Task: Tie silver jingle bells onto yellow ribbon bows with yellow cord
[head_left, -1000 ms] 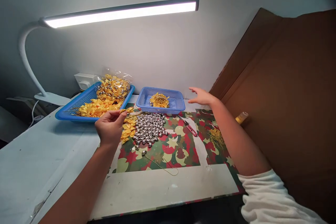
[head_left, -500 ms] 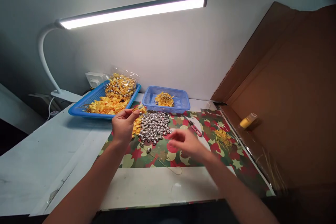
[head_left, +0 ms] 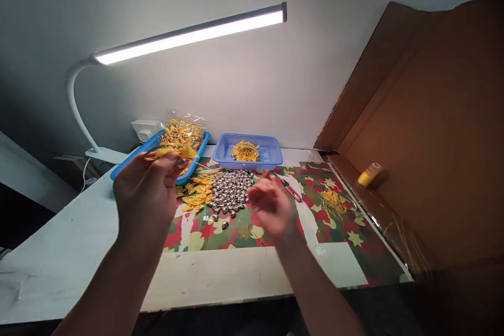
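Apparently for fine control, the left hand (head_left: 144, 197) pinches a yellow petal piece (head_left: 167, 153) between thumb and fingers, raised above the counter (head_left: 220, 279). The right hand (head_left: 273, 207) is blurred, fingers curled; whether it grips anything, I cannot tell. Silver beads (head_left: 232, 189) lie heaped between the hands, probably for easy reach, with snips (head_left: 292, 190) just beyond the right. No writing is legible.

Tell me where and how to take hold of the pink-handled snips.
Best pinch the snips by the pink handle, probably from the near right: they seem to lie flat, handle end toward the camera, with the narrow tip pointing away.
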`<state>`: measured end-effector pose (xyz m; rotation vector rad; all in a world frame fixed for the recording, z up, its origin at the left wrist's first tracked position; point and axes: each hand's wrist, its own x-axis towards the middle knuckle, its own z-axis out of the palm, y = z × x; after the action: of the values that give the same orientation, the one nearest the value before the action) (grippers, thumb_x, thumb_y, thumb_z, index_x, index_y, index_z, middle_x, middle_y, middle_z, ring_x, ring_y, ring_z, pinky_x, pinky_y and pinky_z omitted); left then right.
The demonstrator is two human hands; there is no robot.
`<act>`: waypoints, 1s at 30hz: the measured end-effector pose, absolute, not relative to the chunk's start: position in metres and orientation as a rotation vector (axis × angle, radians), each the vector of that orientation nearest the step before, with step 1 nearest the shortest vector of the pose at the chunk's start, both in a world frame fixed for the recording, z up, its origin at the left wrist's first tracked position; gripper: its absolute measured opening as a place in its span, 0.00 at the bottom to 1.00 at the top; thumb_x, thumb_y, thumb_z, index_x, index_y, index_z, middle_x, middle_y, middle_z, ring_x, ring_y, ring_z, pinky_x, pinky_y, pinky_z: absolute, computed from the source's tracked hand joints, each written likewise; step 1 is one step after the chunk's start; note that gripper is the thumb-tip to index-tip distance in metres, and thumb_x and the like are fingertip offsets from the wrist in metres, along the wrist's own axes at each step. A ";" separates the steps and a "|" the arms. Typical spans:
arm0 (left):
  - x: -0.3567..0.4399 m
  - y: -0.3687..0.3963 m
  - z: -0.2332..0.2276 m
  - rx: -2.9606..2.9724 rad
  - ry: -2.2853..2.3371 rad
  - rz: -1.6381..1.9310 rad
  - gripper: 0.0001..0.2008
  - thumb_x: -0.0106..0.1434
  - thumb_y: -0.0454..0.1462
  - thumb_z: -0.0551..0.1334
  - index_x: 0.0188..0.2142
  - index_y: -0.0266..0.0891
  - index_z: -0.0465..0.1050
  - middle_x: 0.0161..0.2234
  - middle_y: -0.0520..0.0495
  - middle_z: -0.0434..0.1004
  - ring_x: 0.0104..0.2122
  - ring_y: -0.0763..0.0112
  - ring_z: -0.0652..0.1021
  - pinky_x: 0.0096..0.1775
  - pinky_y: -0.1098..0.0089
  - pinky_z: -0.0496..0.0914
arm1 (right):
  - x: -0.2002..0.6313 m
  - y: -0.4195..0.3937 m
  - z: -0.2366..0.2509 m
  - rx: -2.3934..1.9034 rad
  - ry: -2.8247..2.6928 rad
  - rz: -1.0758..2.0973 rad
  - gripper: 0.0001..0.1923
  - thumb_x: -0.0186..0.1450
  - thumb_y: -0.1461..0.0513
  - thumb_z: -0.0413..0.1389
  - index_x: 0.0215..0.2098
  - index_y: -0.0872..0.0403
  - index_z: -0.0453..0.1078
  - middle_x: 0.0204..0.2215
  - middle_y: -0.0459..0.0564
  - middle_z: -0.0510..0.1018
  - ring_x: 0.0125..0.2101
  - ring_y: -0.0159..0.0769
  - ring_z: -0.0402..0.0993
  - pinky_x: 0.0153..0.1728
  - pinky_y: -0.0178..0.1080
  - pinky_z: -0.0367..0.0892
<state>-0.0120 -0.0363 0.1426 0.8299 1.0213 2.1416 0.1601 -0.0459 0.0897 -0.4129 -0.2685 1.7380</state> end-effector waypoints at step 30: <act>-0.037 0.003 0.023 0.466 1.309 1.803 0.08 0.41 0.32 0.68 0.22 0.36 0.71 0.20 0.53 0.76 0.23 0.74 0.77 0.28 0.74 0.73 | 0.339 -0.074 0.097 -1.003 -1.169 1.066 0.26 0.64 0.45 0.51 0.21 0.52 0.49 0.17 0.39 0.49 0.18 0.28 0.40 0.19 0.33 0.42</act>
<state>-0.0371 0.0033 0.0227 0.4665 1.3086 1.8030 0.3386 -0.0740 0.0968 -1.0025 -1.1687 1.0657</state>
